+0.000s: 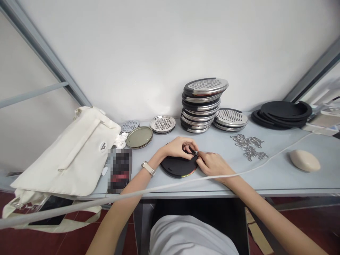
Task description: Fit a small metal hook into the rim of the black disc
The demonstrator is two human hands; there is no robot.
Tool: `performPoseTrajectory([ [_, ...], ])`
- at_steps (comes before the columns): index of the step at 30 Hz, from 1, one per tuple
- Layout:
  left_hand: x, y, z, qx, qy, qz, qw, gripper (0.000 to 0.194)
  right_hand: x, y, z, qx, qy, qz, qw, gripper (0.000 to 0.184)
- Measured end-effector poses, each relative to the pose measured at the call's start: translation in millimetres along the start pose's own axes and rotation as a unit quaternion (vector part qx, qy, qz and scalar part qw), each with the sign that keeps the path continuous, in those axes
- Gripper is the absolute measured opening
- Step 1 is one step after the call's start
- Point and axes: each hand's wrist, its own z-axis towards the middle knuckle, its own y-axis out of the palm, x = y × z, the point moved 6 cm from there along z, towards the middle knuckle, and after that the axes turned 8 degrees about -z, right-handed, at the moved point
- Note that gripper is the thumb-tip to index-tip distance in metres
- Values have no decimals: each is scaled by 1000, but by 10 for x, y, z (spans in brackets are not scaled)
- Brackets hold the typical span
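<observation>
A black round disc (pixel 176 166) with a thin red and yellow line along its edge lies near the front of the table. My left hand (pixel 178 147), with a light-coloured watch band at the wrist, curls over its upper part, thumb and fingers closed near the rim. At the disc's right edge, my right hand (pixel 212 163) pinches a small metal clip (pixel 196 153). The fingertips of both hands meet around this clip and partly hide it. To the right lies a loose pile of silvery metal clips (pixel 249 146).
Behind the hands rises a leaning stack of round graters (pixel 202 106), beside a lower grater pile (pixel 230 118). Black round covers (pixel 284 115) sit back right. Olive lids (pixel 140 137), a white bag (pixel 66 152) and a phone (pixel 119 170) are left. A white cable (pixel 156 189) crosses in front.
</observation>
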Motion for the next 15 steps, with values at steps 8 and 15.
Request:
performPoseTrajectory([
  [8, -15, -1, 3, 6, -13, -3, 1000, 33, -11, -37, -12, -7, -1, -7, 1000, 30],
  [15, -10, 3, -1, 1, -7, -1, 1000, 33, 2, -5, -6, -6, 1, -10, 1000, 29],
])
